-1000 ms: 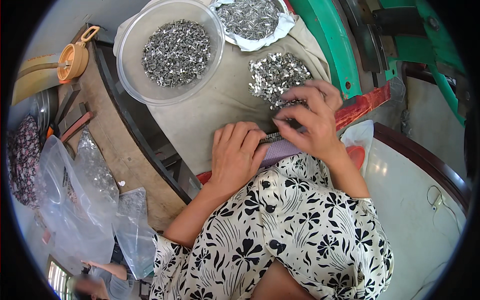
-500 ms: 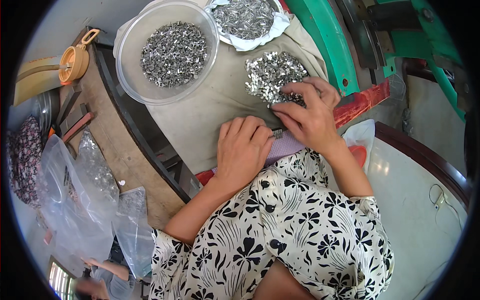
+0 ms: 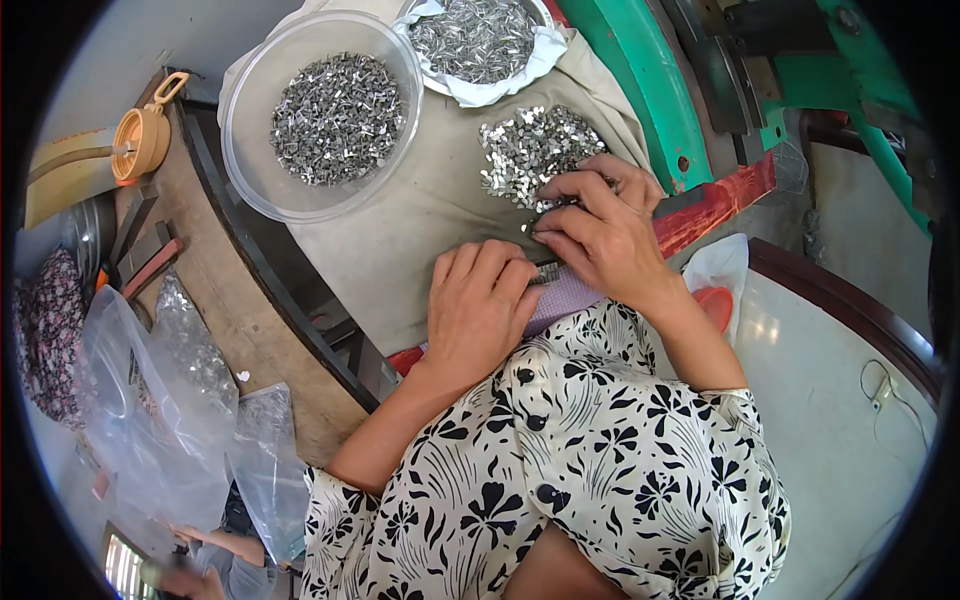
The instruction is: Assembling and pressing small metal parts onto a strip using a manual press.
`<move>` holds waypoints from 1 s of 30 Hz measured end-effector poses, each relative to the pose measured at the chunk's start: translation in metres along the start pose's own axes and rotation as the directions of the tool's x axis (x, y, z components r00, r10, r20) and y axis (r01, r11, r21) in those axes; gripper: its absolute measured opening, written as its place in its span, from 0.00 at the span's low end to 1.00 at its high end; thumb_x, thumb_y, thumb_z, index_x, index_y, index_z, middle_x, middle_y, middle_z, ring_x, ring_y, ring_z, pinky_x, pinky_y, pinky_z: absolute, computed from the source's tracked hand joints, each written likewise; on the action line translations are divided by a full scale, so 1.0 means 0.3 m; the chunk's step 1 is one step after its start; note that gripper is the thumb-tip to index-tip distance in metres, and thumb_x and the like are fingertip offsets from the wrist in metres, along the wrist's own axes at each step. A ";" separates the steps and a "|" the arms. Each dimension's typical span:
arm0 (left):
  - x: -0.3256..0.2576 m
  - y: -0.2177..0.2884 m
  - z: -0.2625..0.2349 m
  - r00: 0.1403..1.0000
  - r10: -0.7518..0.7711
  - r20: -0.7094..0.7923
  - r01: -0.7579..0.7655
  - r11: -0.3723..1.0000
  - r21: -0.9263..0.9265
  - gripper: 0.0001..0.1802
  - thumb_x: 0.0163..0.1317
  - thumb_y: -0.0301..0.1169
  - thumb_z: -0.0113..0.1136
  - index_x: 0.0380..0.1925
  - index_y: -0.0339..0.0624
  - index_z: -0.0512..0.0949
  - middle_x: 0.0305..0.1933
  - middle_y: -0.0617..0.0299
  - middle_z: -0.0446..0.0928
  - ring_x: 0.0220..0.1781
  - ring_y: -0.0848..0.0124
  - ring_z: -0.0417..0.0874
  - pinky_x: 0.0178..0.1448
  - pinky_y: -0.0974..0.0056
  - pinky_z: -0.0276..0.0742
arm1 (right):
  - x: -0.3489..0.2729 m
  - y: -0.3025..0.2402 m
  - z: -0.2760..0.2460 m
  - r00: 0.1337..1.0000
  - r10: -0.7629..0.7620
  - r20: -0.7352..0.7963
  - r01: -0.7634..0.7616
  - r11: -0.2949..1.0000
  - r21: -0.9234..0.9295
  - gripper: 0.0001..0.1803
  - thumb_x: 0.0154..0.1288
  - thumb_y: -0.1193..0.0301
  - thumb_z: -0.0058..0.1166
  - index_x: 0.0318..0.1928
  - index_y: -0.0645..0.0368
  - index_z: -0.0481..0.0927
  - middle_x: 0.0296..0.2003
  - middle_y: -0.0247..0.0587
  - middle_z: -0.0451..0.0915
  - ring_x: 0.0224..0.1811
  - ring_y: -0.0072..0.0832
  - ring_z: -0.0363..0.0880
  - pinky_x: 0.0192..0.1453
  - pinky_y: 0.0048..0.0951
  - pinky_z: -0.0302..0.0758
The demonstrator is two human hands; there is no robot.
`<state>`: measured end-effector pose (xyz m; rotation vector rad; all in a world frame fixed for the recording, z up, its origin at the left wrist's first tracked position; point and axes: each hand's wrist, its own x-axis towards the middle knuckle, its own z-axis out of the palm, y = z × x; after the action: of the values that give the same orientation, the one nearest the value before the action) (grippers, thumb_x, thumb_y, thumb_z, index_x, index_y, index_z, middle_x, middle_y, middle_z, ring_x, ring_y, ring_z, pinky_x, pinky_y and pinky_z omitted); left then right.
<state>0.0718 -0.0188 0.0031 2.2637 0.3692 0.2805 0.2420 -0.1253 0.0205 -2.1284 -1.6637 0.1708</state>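
My left hand (image 3: 480,305) lies palm down on a narrow dark strip (image 3: 546,272) at the near edge of a beige cloth (image 3: 420,220), fingers together. My right hand (image 3: 598,228) rests just beyond it, fingertips pinched at the edge of a loose pile of small shiny metal pieces (image 3: 530,150). Whether a piece sits between those fingertips is too small to tell. A purple pad (image 3: 565,298) shows under both hands.
A clear plastic bowl (image 3: 240,150) of metal pieces stands at the back left, a white-lined bowl (image 3: 490,90) of similar pieces behind the pile. A green machine frame (image 3: 640,90) rises on the right. Clear plastic bags (image 3: 160,400) lie lower left, an orange container (image 3: 142,140) far left.
My right hand has shifted a little along the edge of the pile, its fingertips drawn closer together. My left hand has stayed flat on the strip.
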 end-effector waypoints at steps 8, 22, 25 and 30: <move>0.010 0.005 0.006 1.000 -0.010 -0.025 0.010 1.000 -0.007 0.11 0.53 0.31 0.70 0.36 0.44 0.79 0.42 0.63 0.77 0.45 0.61 0.76 0.51 0.57 0.66 | -0.120 -0.019 -0.019 1.000 0.015 -0.014 -0.014 0.999 0.035 0.10 0.46 0.66 0.72 0.33 0.45 0.88 0.47 0.26 0.80 0.58 0.43 0.68 0.62 0.42 0.59; 0.007 0.015 0.027 0.997 0.056 -0.050 -0.052 0.994 0.094 0.10 0.53 0.30 0.69 0.35 0.44 0.79 0.40 0.63 0.77 0.44 0.62 0.76 0.51 0.57 0.66 | 0.033 -0.015 0.011 1.000 -0.008 -0.021 0.008 1.000 -0.008 0.08 0.46 0.68 0.71 0.30 0.49 0.86 0.48 0.27 0.79 0.59 0.40 0.69 0.61 0.45 0.58; 0.009 0.013 0.012 0.998 0.039 -0.042 -0.036 0.997 0.072 0.13 0.53 0.31 0.70 0.37 0.44 0.79 0.42 0.63 0.77 0.44 0.61 0.77 0.51 0.56 0.66 | 0.044 -0.022 -0.001 1.000 0.009 -0.012 -0.009 1.000 -0.027 0.08 0.46 0.68 0.70 0.30 0.49 0.86 0.48 0.27 0.79 0.59 0.40 0.69 0.61 0.46 0.58; -0.004 0.003 -0.004 0.999 0.017 -0.051 -0.015 0.999 0.042 0.16 0.53 0.33 0.71 0.40 0.44 0.78 0.43 0.61 0.76 0.45 0.60 0.77 0.52 0.56 0.66 | 0.046 -0.034 -0.017 0.999 0.029 0.021 -0.029 0.999 -0.020 0.08 0.46 0.67 0.70 0.29 0.49 0.86 0.48 0.27 0.79 0.60 0.40 0.68 0.61 0.47 0.58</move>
<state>0.0704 -0.0189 0.0045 2.3049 0.3867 0.3426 0.2384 -0.1117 0.0317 -2.1732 -1.6531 0.1875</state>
